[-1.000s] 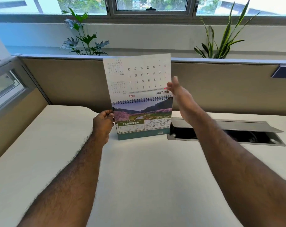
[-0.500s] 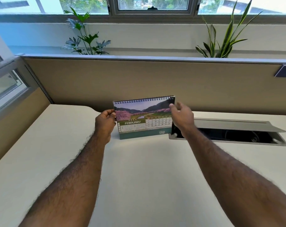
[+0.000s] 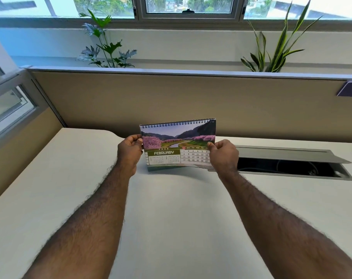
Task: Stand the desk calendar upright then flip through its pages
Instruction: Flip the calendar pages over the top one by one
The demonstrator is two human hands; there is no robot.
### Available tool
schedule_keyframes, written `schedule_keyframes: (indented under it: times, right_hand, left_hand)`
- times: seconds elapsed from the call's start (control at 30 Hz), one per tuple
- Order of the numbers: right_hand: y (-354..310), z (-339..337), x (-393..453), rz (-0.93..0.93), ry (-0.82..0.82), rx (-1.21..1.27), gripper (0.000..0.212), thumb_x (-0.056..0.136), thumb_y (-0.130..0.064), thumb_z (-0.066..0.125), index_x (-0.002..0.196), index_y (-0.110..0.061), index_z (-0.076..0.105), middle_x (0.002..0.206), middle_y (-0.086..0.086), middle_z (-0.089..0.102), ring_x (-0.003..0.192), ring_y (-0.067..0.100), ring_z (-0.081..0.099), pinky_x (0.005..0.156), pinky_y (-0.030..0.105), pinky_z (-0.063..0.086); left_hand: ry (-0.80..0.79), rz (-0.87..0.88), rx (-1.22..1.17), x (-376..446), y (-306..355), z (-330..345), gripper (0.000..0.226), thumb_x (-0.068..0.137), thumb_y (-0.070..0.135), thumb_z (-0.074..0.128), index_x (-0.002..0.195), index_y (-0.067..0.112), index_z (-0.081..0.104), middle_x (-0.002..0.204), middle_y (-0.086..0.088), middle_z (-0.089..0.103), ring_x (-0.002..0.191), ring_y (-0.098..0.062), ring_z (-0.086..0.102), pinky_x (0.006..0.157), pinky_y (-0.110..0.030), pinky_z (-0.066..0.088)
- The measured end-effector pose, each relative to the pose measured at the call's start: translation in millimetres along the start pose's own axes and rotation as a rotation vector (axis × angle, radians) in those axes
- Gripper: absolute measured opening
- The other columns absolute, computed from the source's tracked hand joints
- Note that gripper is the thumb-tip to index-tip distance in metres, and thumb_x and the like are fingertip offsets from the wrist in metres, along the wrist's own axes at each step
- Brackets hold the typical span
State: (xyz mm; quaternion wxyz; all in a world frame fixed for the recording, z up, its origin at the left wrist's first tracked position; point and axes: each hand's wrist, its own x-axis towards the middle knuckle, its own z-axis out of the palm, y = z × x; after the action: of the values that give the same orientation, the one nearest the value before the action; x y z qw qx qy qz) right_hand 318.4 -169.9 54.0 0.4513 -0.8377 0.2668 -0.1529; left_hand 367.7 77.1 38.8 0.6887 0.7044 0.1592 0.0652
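Since a moment ago the right hand (image 3: 223, 156) has dropped from the calendar's (image 3: 177, 146) top corner to pinch the February page's right edge. Left hand (image 3: 129, 151) pinches the left edge; calendar stands upright on the desk (image 3: 171, 218). An open cable tray (image 3: 292, 168) lies just right, a partition (image 3: 191, 101) behind.

The right hand (image 3: 223, 155) hid the desk calendar's (image 3: 178, 146) last date column; small grids near the left hand (image 3: 129, 151) were illegible.

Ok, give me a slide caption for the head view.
Both hands, left hand and right hand, grip the upright February desk calendar on the desk.
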Motion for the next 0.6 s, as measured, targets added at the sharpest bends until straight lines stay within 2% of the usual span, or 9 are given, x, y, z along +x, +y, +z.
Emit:
schedule_keyframes:
  times: [0.1, 0.27, 0.33, 0.4, 0.47, 0.53, 0.6]
  right_hand:
    - [-5.3, -5.3, 3.4, -0.021, -0.034, -0.064, 0.023, 0.089, -0.033, 0.067, 0.074, -0.015, 0.066, 0.077, 0.007, 0.069, 0.076, 0.029, 0.066, 0.066, 0.034, 0.053]
    - [-18.5, -15.5, -2.5, -0.248, 0.083, -0.624, 0.02, 0.09, -0.03, 0.059, 0.085, -0.015, 0.071, 0.082, 0.007, 0.07, 0.067, 0.027, 0.054, 0.058, 0.03, 0.037]
    - [-25.7, -21.0, -5.2, -0.323, 0.085, -0.71, 0.016, 0.087, -0.027, 0.06, 0.084, -0.016, 0.07, 0.08, 0.005, 0.068, 0.067, 0.025, 0.05, 0.057, 0.03, 0.037]
    - [-33.9, -27.8, -3.2, -0.314, 0.052, -0.715, 0.016, 0.085, -0.029, 0.059, 0.08, -0.016, 0.067, 0.075, 0.003, 0.062, 0.07, 0.025, 0.053, 0.058, 0.029, 0.037]
    - [-45.6, -36.9, 3.9, -0.181, -0.073, -0.541, 0.021, 0.084, -0.032, 0.058, 0.072, -0.014, 0.06, 0.067, 0.002, 0.056, 0.063, 0.024, 0.052, 0.053, 0.025, 0.034]
    - [-59.0, -47.6, 13.7, 0.058, -0.327, 0.002, 0.02, 0.087, -0.027, 0.059, 0.073, -0.013, 0.06, 0.068, 0.005, 0.061, 0.054, 0.02, 0.053, 0.045, 0.022, 0.036]
    - [-69.5, -58.6, 19.8, 0.288, -0.564, 0.549, 0.017, 0.092, -0.025, 0.056, 0.088, -0.01, 0.065, 0.076, 0.01, 0.072, 0.057, 0.019, 0.065, 0.044, 0.02, 0.047]
  left_hand:
    - [-0.003, 0.008, -0.004, -0.7, -0.3, -1.1, 0.015, 0.098, 0.012, 0.05, 0.101, 0.021, 0.061, 0.094, 0.005, 0.069, 0.089, -0.012, 0.065, 0.064, -0.023, 0.048]
    - [0.005, 0.034, 0.022, -0.2, -2.5, -1.7, 0.014, 0.098, 0.016, 0.05, 0.102, 0.022, 0.063, 0.095, 0.002, 0.07, 0.09, -0.015, 0.067, 0.07, -0.028, 0.058]
    - [0.006, 0.031, 0.025, 1.6, -4.0, -2.2, 0.014, 0.098, 0.017, 0.051, 0.102, 0.022, 0.063, 0.096, 0.002, 0.07, 0.092, -0.016, 0.068, 0.074, -0.032, 0.059]
    - [0.009, 0.024, 0.029, 2.0, -4.5, -3.2, 0.013, 0.098, 0.018, 0.052, 0.104, 0.021, 0.063, 0.096, 0.001, 0.07, 0.092, -0.017, 0.068, 0.077, -0.034, 0.059]
    - [0.012, 0.02, 0.038, 1.5, -4.2, -4.8, 0.016, 0.097, 0.019, 0.054, 0.109, 0.018, 0.064, 0.1, -0.002, 0.071, 0.092, -0.018, 0.068, 0.077, -0.035, 0.059]
    - [0.006, 0.015, 0.021, 1.0, -3.5, -8.6, 0.015, 0.096, 0.016, 0.056, 0.108, 0.015, 0.065, 0.103, -0.007, 0.071, 0.091, -0.021, 0.069, 0.075, -0.035, 0.06]
    - [-0.022, 0.019, -0.021, -0.1, -3.0, -12.0, 0.015, 0.093, 0.008, 0.057, 0.106, 0.012, 0.065, 0.101, -0.009, 0.071, 0.088, -0.022, 0.067, 0.068, -0.029, 0.057]
